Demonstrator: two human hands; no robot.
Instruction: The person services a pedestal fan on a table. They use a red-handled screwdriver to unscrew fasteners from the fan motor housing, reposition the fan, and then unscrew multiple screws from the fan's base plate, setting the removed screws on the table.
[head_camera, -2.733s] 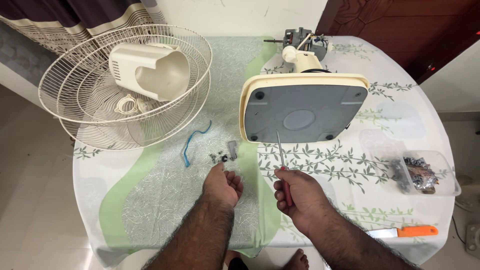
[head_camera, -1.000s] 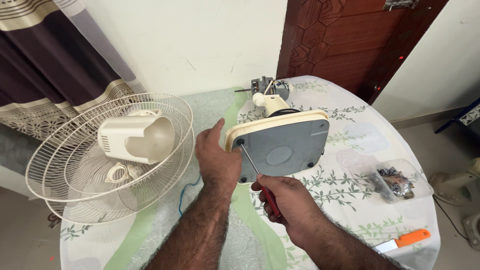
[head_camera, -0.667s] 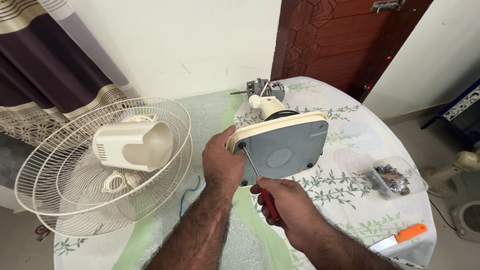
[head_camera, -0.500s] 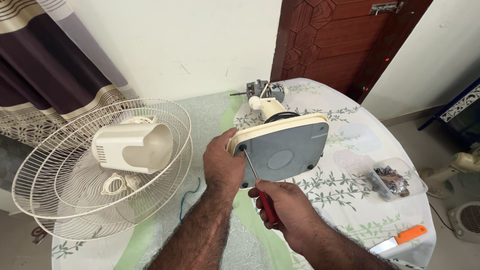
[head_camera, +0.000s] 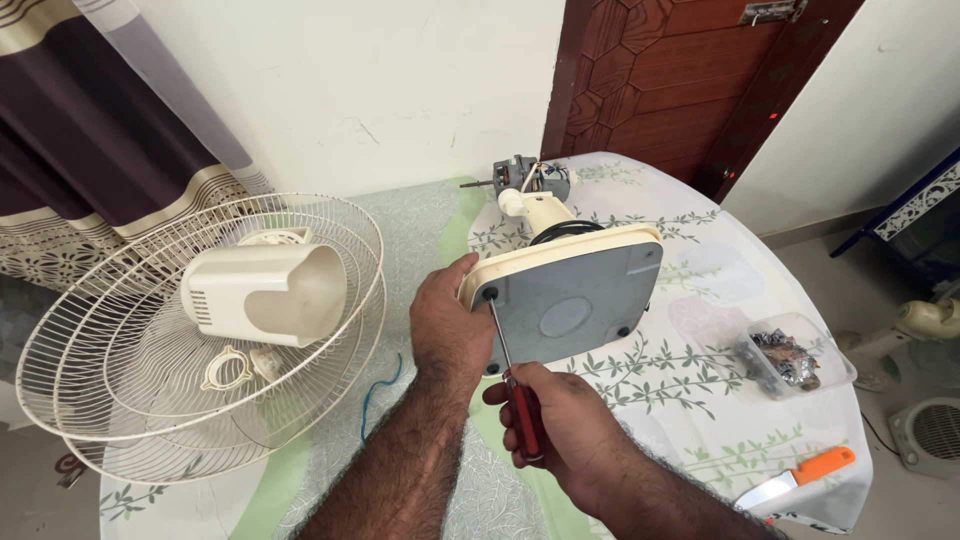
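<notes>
At lower centre of the frame the right hand (head_camera: 565, 430) is closed around the red handle of a screwdriver (head_camera: 512, 385), whose thin steel shaft slants up and left to a dark screw hole near the upper left corner of the fan base (head_camera: 565, 305). The left hand (head_camera: 450, 325), just left of centre, is wrapped over the left edge of that base, fingers curled behind it and thumb on the cream rim, holding it tipped up on edge so its flat grey underside faces the camera. Compared with half a second ago the grip and the tool's angle are nearly the same; the view has only shifted slightly. The base is a rounded square, smooth cream plastic around a matte grey plate with a shallow round dimple. Behind it, upper centre, the cream neck leads to the bare metal motor (head_camera: 525, 178). At left lie the white wire fan guards (head_camera: 110, 400), stacked domes holding the cream motor housing (head_camera: 262, 295). The bench (head_camera: 690, 380) wears a glossy leaf-printed cloth; at right sits a clear plastic tray of small parts (head_camera: 785, 355), and at lower right an orange-handled knife (head_camera: 795, 478).
</notes>
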